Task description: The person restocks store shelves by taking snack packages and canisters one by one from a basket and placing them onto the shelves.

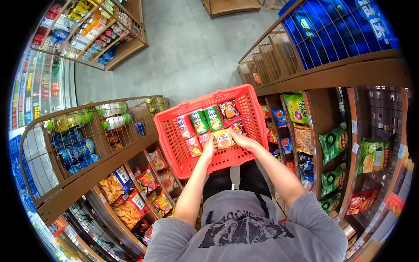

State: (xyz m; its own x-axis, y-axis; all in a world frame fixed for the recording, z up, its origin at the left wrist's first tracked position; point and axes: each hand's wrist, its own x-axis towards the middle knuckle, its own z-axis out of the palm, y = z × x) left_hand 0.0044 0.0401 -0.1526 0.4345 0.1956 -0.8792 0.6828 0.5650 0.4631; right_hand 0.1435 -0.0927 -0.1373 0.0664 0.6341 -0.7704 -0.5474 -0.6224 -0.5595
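Note:
Both of my hands reach into a red plastic shopping basket (pixel 163 142). A small yellow and white snack packet (pixel 224 139), lettered "Enaak", lies between them. My left hand (pixel 210 147) is closed at its left edge, and my right hand (pixel 241 140) grips its upper right side. Behind the packet are two green cans (pixel 200 122) standing side by side and a red can-shaped pack (pixel 185 126). Toward the right corner sits a dark, colourful snack bag (pixel 228 109), with another red bag (pixel 238 126) below it. Pinkish packets (pixel 193 146) lie near my left hand.
Wooden shelves with snack bags (pixel 334 143) rise on my right. To my left stands a wire-fronted shelf (pixel 98 136) with bottles and packs, above more snack bags (pixel 126 209). Grey tiled floor (pixel 174 48) stretches ahead between the shelves. A drinks shelf (pixel 94 32) is at the far left.

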